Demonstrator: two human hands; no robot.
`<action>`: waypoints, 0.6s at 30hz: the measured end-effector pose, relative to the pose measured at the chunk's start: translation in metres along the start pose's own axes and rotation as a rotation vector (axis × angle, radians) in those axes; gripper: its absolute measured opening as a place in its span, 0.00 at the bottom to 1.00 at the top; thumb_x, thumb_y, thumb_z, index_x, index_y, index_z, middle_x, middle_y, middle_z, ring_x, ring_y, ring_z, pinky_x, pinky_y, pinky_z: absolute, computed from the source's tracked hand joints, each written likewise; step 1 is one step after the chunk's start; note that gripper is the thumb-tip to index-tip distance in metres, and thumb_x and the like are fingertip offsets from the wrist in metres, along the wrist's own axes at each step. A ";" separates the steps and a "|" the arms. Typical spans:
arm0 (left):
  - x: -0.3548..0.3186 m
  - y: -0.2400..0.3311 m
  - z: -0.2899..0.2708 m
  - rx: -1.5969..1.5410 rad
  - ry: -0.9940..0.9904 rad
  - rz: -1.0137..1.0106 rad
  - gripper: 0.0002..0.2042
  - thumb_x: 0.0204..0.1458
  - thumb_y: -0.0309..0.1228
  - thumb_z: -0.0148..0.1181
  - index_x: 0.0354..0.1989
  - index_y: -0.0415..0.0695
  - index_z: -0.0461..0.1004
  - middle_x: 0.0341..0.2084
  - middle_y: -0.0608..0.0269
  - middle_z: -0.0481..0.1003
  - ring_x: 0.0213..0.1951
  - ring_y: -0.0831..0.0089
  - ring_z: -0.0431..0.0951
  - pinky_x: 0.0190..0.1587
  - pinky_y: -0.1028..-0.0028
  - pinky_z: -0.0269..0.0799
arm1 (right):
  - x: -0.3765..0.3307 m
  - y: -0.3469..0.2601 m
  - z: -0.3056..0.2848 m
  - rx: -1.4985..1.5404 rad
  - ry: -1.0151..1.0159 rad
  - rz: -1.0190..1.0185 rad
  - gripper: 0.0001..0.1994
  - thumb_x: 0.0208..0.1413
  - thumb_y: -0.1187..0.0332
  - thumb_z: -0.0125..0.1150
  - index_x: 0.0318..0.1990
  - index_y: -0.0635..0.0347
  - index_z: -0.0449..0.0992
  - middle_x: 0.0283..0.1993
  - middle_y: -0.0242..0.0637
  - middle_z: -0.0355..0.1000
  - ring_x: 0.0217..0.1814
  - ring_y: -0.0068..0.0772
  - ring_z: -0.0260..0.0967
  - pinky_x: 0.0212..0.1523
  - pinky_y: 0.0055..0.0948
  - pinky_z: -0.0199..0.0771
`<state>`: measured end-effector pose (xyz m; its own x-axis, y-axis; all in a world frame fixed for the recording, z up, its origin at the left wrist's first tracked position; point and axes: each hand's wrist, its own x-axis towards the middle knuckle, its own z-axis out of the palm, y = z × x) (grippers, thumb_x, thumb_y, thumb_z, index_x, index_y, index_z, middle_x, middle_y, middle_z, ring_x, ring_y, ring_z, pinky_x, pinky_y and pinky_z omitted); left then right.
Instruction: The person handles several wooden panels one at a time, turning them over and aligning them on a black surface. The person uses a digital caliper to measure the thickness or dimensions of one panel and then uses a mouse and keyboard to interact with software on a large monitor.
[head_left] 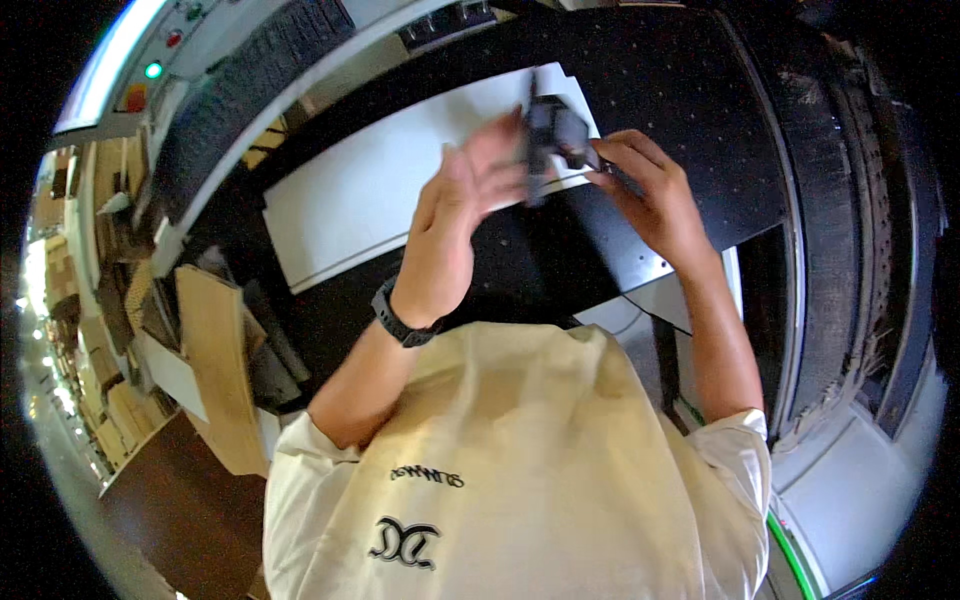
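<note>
A dark, blurred, boxy object point(565, 130) with a flat upright plate on its left side is held above a long white panel point(345, 190). My right hand point(650, 195) pinches its right side between thumb and fingers. The exact kind of the object cannot be made out. My left hand point(445, 225), with a black watch point(402, 318) at the wrist, reaches to the plate from the left. Its fingers are stretched out and smeared by motion, and their tips are partly hidden by the plate. Whether they touch it is unclear.
The panel lies on a black table point(690, 90) dotted with small holes. A metal rail point(785, 200) runs along the right. At the left stand wooden boards point(215, 350) and a machine with a lit green button point(153, 70). A brown board point(185, 500) lies lower left.
</note>
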<state>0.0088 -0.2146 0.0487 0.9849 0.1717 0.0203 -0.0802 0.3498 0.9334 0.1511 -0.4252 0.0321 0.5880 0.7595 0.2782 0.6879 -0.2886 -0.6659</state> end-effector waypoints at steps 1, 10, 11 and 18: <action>-0.004 0.008 -0.008 -0.073 -0.089 -0.137 0.47 0.66 0.69 0.20 0.71 0.38 0.63 0.66 0.45 0.71 0.62 0.47 0.77 0.64 0.53 0.71 | 0.001 -0.011 -0.008 -0.016 0.012 -0.013 0.17 0.58 0.74 0.69 0.56 0.57 0.80 0.50 0.46 0.76 0.46 0.52 0.79 0.48 0.41 0.81; -0.027 0.017 0.005 -0.199 -0.048 -0.208 0.42 0.71 0.62 0.19 0.66 0.36 0.68 0.59 0.41 0.77 0.60 0.46 0.78 0.62 0.55 0.73 | -0.020 -0.056 -0.053 -0.119 0.003 0.137 0.20 0.59 0.77 0.66 0.60 0.55 0.80 0.51 0.44 0.78 0.49 0.45 0.80 0.48 0.36 0.81; -0.028 0.018 0.007 -0.220 -0.036 -0.214 0.42 0.71 0.62 0.20 0.66 0.36 0.68 0.59 0.41 0.77 0.60 0.46 0.78 0.61 0.55 0.74 | -0.024 -0.055 -0.054 -0.129 0.025 0.118 0.20 0.59 0.78 0.67 0.59 0.55 0.80 0.51 0.44 0.78 0.50 0.44 0.80 0.49 0.36 0.82; -0.030 0.016 0.015 -0.159 -0.087 -0.181 0.41 0.72 0.61 0.22 0.65 0.35 0.69 0.58 0.41 0.77 0.58 0.47 0.79 0.60 0.55 0.75 | -0.043 -0.060 -0.060 -0.183 0.107 0.138 0.18 0.58 0.78 0.68 0.56 0.57 0.82 0.52 0.43 0.80 0.52 0.43 0.80 0.51 0.36 0.82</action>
<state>-0.0197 -0.2280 0.0688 0.9944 0.0150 -0.1049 0.0827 0.5095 0.8565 0.1106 -0.4753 0.1018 0.7169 0.6420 0.2717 0.6576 -0.4933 -0.5694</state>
